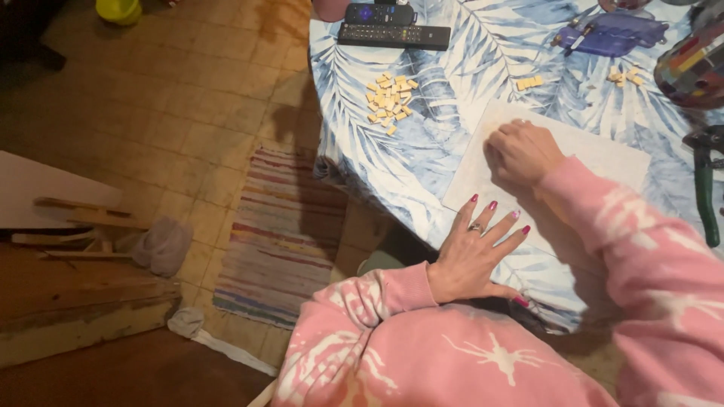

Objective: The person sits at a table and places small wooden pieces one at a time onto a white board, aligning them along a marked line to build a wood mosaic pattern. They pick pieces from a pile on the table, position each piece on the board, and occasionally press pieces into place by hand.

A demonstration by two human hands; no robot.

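Note:
My left hand (477, 250) lies flat with fingers spread on the near edge of a pale speckled board (603, 158) that rests on the table. My right hand (522, 151) is closed in a loose fist and presses on the board's upper left part; whether it holds anything is hidden. A heap of small yellow tiles (389, 99) lies on the leaf-patterned tablecloth (422, 158), left of and beyond the board. Two smaller groups of yellow tiles (529, 82) sit beyond the board. Both arms wear pink tie-dye sleeves.
Two black remote controls (393, 35) lie at the table's far edge. A purple flat object (615, 35) and a multicoloured mosaic piece (694, 64) sit at the far right, green-handled nippers (706, 192) at the right. A striped rug (283, 230) and wooden pieces (75, 226) lie on the tiled floor.

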